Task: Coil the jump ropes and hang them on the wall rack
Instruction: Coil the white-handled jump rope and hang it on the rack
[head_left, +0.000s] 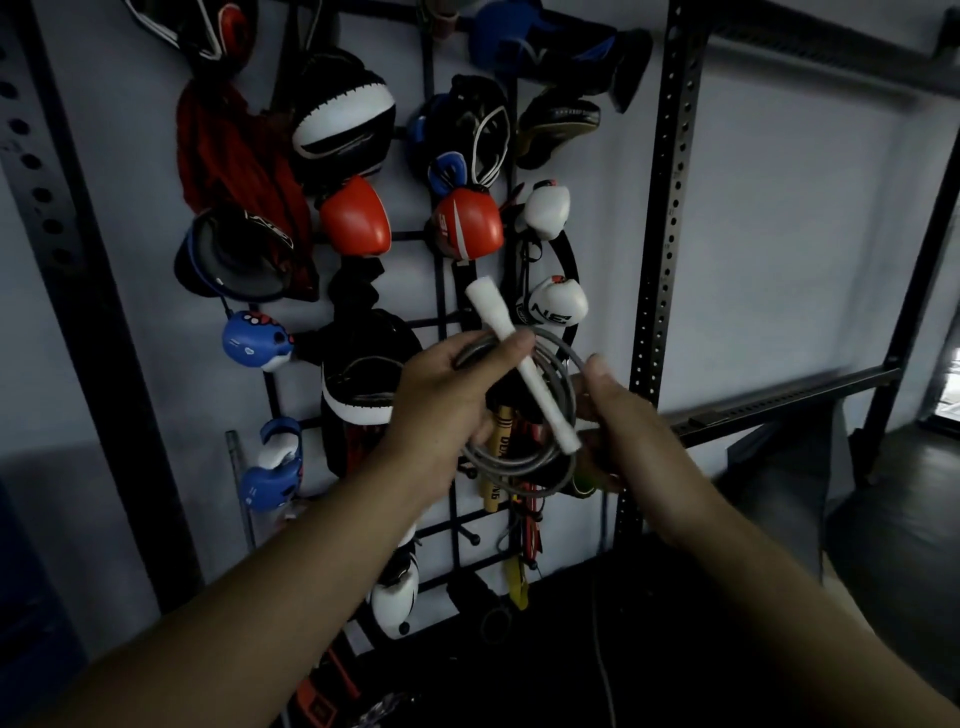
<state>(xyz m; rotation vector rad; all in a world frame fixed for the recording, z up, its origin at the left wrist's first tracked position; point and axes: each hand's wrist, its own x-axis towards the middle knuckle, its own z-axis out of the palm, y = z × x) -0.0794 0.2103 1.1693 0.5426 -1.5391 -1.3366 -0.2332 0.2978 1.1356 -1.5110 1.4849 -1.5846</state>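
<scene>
Both forearms reach up from the bottom edge toward the wall rack (445, 291). Left hand (447, 400) closed around the grey jump rope (524, 457), gathered in several loops, fingers pinning a white handle (522, 364) that slants across the coil. Right hand (618, 415) grips the coil's right side, thumb on top. Coil held in front of the rack's lower middle, not hung on any peg. Red boxing gloves (356, 218), white and blue ones crowd the rack above.

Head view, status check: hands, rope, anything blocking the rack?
Left hand and right hand both gripping coiled grey jump rope, white handle across it. Not hung yet. Black wall rack crowded with boxing gloves.
</scene>
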